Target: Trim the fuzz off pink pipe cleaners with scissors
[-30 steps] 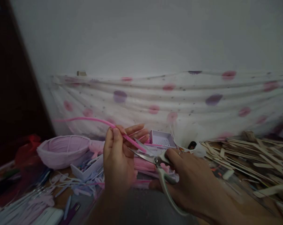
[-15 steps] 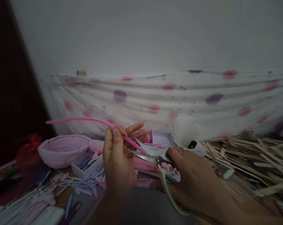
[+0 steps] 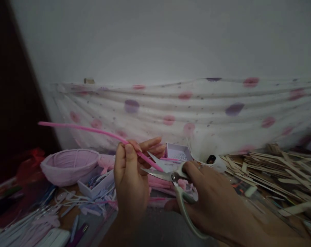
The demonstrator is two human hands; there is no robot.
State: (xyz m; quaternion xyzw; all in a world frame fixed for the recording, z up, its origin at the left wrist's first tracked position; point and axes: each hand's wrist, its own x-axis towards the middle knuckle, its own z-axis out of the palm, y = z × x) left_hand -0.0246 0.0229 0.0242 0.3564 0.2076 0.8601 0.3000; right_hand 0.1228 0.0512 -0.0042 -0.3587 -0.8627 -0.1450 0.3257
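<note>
A long pink fuzzy stem (image 3: 93, 129) is pinched between the thumb and index finger of my left hand (image 3: 131, 171), whose other fingers stretch out to the right. Its long part reaches far left, and its short end lies between the parted blades of the scissors (image 3: 173, 176). My right hand (image 3: 212, 195) holds these by their pale green and white handles, with fingers through the loops. Pink fuzzy material (image 3: 163, 183) lies behind and below the blades, partly hidden by my hands.
At left sit a pink woven basket (image 3: 70, 166), a small box of bits (image 3: 93, 185) and white strands. Behind my hands is a box of beads (image 3: 178, 153). Wooden strips (image 3: 271, 175) pile at right. A dotted cloth (image 3: 155, 109) hangs along the wall.
The pink stem's far end has moved left and slightly up. My left hand has shifted slightly right and down. The scissors' blades remain parted around the stem's short end.
</note>
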